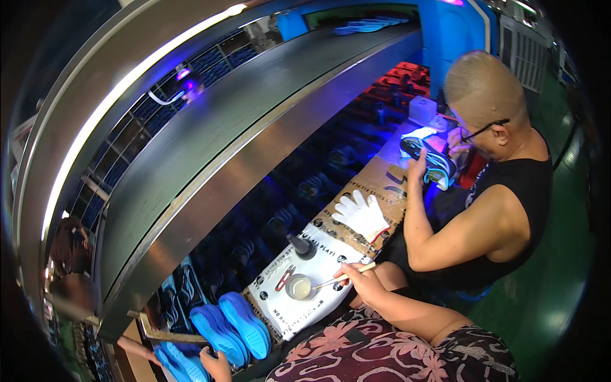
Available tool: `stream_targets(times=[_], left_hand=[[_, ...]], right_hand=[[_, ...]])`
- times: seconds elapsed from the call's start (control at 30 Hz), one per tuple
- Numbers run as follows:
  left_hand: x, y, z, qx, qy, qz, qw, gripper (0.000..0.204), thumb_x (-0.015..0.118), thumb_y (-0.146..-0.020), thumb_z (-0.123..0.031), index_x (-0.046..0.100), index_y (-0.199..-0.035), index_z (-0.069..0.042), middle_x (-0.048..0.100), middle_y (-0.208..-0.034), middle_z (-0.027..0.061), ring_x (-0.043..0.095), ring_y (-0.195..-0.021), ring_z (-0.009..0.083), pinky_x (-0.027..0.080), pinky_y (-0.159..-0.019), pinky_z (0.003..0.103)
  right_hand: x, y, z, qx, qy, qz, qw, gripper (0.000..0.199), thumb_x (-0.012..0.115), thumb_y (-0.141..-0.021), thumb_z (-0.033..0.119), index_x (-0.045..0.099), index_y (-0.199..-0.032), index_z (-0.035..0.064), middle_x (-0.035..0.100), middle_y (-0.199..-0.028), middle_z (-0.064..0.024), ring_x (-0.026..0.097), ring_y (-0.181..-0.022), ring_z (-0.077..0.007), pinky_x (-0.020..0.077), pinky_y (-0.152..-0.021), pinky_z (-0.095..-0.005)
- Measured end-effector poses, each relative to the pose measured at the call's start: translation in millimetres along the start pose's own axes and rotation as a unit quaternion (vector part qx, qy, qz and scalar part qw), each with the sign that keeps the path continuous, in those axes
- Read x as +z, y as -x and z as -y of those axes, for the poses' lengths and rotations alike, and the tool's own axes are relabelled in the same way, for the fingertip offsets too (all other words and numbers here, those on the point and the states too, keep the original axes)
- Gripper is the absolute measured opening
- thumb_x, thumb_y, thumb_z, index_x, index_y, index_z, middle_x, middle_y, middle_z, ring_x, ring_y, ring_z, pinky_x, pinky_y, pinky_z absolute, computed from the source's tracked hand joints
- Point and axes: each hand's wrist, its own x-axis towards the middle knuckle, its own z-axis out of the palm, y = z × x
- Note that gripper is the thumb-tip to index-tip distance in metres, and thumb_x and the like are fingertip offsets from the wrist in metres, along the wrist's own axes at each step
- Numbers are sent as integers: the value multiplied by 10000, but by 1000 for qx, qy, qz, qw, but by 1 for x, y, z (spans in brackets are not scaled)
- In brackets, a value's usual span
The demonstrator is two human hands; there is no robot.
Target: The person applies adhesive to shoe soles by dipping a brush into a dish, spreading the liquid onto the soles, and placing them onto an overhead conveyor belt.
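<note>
In right hand (pixel 361 282), slim, pale-handled brush (pixel 328 282)

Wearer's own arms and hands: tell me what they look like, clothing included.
The right hand and left hand are bare, without gloves. The right forearm is uncovered below a short, dark sleeve with a pale swirling pattern. Little of the left arm shows.

One wide head-worn fisheye view looks down from close above the right hand (pixel 359 281), facing over the worktop's (pixel 299 312) near edge toward the conveyor belt (pixel 229 108) beyond its far edge
</note>
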Motion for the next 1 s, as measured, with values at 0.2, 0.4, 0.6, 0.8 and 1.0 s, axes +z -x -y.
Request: stream_targets(times=[0.2, 0.4, 0.6, 0.8, 1.0], left_hand=[[13, 22, 36, -278, 185, 302, 893, 236, 541, -783, -154, 520, -899, 50, 604, -661, 177, 629, -542, 261, 504, -507, 376], [8, 17, 39, -225, 242, 211, 920, 123, 556, -774, -66, 489, -845, 9, 550, -663, 106, 557, -500, 192, 440, -427, 321], [-8, 12, 15, -410, 489, 148, 755, 189, 551, -799, -132, 497, -959, -47, 572, -736, 64, 476, -465, 156, 395, -391, 307], [-56, -6, -49, -372, 671, 281, 576, 312, 620, -830, -338, 532, -982, -80, 583, -705, 71, 488, -447, 199, 401, -417, 297], [-61, -1, -128, -217, 694, 250, 639, 470, 583, -864, -84, 358, -1261, 30, 594, -1021, 166, 646, -860, 235, 560, -664, 326]], right_hand=[[31, 8, -7, -21, 27, 30, 999, 319, 508, -964, 242, 667, -858, -14, 621, -743, -43, 529, -686, -96, 434, -676, -228], [38, 23, -13, -3, 52, -11, 999, 330, 491, -968, 234, 661, -840, -19, 611, -738, -54, 531, -688, -106, 426, -671, -234], [55, 26, -21, -3, 68, 11, 998, 341, 476, -973, 242, 651, -835, -17, 611, -752, -63, 533, -690, -119, 429, -678, -245], [68, 24, -16, -16, 83, 2, 996, 335, 498, -961, 248, 633, -849, -38, 622, -774, -85, 545, -692, -131, 434, -700, -255], [83, 29, 7, -56, 85, 16, 995, 305, 496, -957, 226, 611, -846, -33, 604, -765, -103, 523, -693, -146, 423, -703, -280]])
